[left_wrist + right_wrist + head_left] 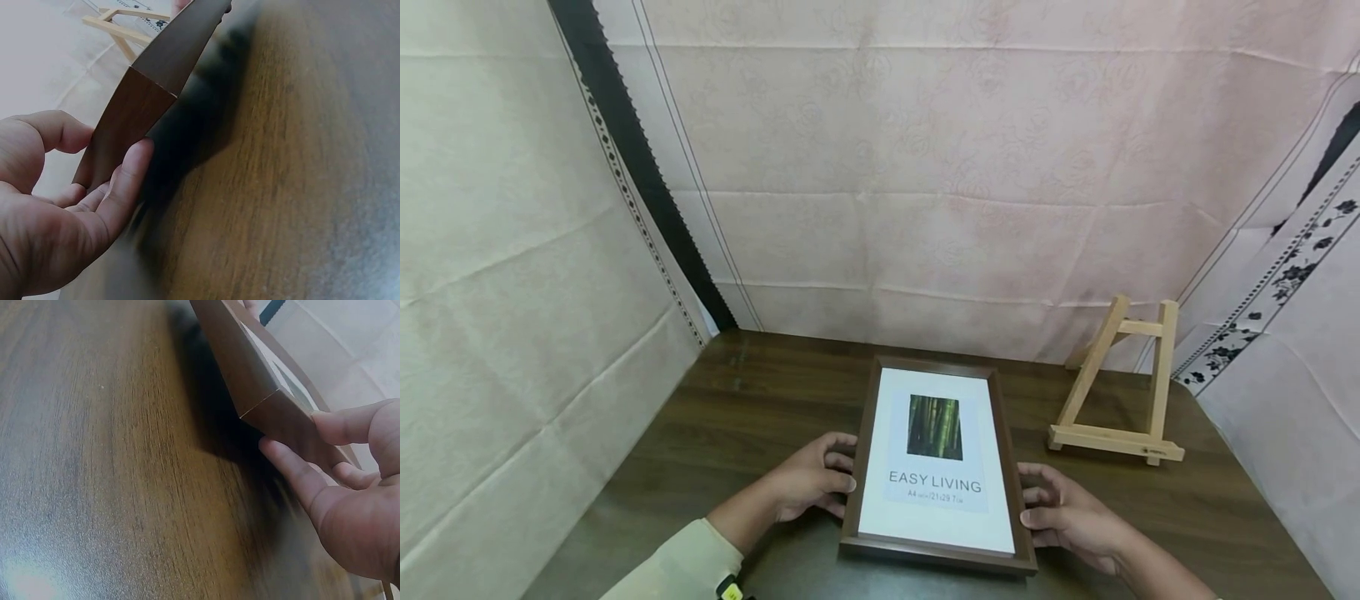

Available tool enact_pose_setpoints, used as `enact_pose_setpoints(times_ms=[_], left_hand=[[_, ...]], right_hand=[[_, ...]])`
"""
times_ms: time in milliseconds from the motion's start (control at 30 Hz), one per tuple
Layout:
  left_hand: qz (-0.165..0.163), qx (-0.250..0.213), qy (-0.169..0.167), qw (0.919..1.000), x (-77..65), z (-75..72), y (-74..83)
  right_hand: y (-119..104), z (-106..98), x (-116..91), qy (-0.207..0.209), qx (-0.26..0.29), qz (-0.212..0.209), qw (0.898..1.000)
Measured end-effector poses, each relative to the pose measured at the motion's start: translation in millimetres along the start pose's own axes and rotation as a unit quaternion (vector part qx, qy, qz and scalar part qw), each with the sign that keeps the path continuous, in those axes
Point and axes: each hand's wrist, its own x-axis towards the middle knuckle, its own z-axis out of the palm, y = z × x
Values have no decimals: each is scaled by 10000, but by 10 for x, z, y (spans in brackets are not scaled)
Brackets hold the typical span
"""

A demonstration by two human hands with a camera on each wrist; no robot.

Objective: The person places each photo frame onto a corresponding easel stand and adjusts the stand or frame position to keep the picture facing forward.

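Note:
Between my two hands is a brown picture frame with a white mat and a small bamboo picture above the words EASY LIVING. My left hand grips its left side, thumb near the top edge and fingers curled at the side and underneath. On the opposite side my right hand holds the frame the same way. Both wrist views show the near end of the picture frame raised over the table, with a dark shadow under it. In the right wrist view a fingertip lies right under the frame's edge.
A small wooden easel stands at the back right of the dark wood table. Pale cloth hangs behind the table, with more cloth on the left and right sides.

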Motion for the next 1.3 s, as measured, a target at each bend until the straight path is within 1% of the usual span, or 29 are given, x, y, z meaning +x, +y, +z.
enact_pose_setpoints(times_ms=[300,533,900,1100,1300], left_hand=[[197,119,-78,9997,-3,21,58],[369,197,-128,9990,5,17,74],[517,208,-69,9984,31,16,65],[574,296,-65,9979,29,22,79],[661,405,-26,9970,35,28,99]], right_hand=[[2,4,5,59,-70,-119,9999],[-23,-3,18,206,-234,-142,9994],[-36,-11,28,334,-436,-360,9978],[-31,-7,20,414,-490,-369,9973],[-31,-21,27,476,-538,-491,9962]])
